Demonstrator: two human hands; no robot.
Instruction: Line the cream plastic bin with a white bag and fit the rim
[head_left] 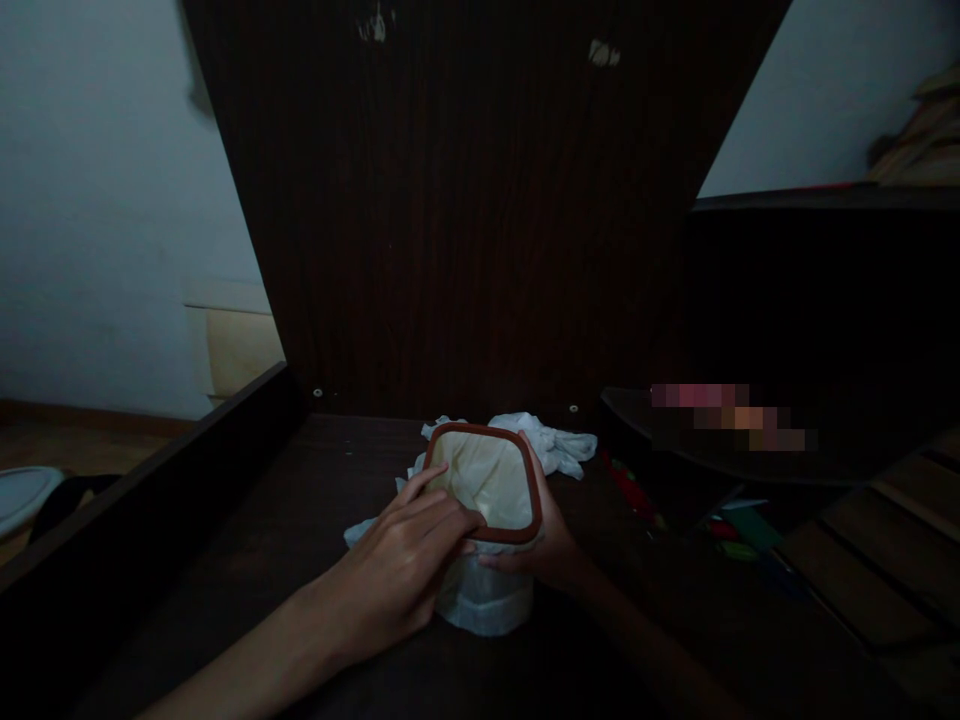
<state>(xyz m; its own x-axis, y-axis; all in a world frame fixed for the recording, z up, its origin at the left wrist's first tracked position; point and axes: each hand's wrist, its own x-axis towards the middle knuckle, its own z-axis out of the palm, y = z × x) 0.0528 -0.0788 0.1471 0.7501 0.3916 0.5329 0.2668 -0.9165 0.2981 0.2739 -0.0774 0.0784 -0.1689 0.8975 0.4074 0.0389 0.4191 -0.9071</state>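
Observation:
A small bin with a rounded square brown rim (480,428) is lined with a whitish plastic bag (484,600), which also hangs down over its outside. My left hand (420,540) grips the near left part of the rim, its fingers bent over the edge into the opening. On the other side my right hand (551,530) wraps round the right wall just under the rim. The bin tilts so that its opening faces me. Behind it lies a crumpled white plastic bag (551,445).
A dark wooden surface (247,560) lies under the bin, with a tall dark panel (480,220) behind and a raised side board (150,450) on the left. To the right are a dark shelf (750,465) and several small red and green things (739,550).

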